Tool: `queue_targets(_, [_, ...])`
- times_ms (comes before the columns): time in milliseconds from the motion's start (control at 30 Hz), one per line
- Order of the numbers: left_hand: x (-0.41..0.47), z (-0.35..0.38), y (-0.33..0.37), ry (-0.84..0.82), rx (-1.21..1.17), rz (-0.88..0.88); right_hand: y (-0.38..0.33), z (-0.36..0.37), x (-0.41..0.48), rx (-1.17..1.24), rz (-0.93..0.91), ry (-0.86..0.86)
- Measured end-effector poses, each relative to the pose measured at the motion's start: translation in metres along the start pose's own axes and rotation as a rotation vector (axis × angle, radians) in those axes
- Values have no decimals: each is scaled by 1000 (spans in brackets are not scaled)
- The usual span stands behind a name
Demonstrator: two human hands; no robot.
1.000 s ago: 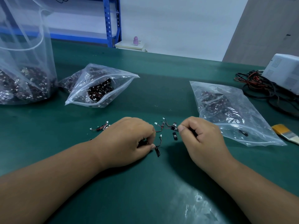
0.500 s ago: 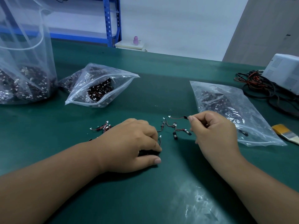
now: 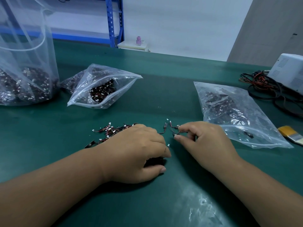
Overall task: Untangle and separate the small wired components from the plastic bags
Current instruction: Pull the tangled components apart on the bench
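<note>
Tangle [image 3: 165,128] on mat [image 3: 147,104] btwn my hands. R hand [image 3: 205,141] pinches one lead [image 3: 173,132] off it; L hand [image 3: 136,153] curls over dark clump [image 3: 155,161]. Risk: hard yank snaps wire, drags clump, scatters pile [image 3: 111,131].

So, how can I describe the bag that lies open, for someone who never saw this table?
Find the tall clear bag standing at the far left of the green table. Right beside it, beyond the left hand, lies a smaller zip bag. Unlike the flat bag on the right, its mouth gapes open, showing dark wired parts.
</note>
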State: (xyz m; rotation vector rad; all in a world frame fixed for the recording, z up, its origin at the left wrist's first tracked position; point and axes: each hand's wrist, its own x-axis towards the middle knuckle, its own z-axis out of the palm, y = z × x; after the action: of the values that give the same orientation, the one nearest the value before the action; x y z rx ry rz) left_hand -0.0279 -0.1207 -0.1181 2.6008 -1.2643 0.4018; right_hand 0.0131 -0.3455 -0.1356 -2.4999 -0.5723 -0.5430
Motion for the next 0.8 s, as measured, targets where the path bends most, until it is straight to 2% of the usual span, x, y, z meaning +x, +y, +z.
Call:
queue_targets(133, [0,-1,-8,44,56,-104,-7,-3,-4,-28,-19,-26])
queue_targets(233, [-2,-5,-19,62,119,-316,-24,-10,-10,-65,-74,-81])
queue_targets(367, [-5,-4,-32,-87,104,-528,-50,-12,-21,-208,-161,-348])
queue_targets(433, [-5,-2,-35,-175,87,-551,-58,-9,-26,-286,-208,-425])
queue_targets(500, [-6,-1,-36,-193,83,-547,-62,-8,-28,-303,-230,-449])
queue_targets(800, [-12,-10,-42,-93,41,-461,-54,-6,-21,-282,-189,-424])
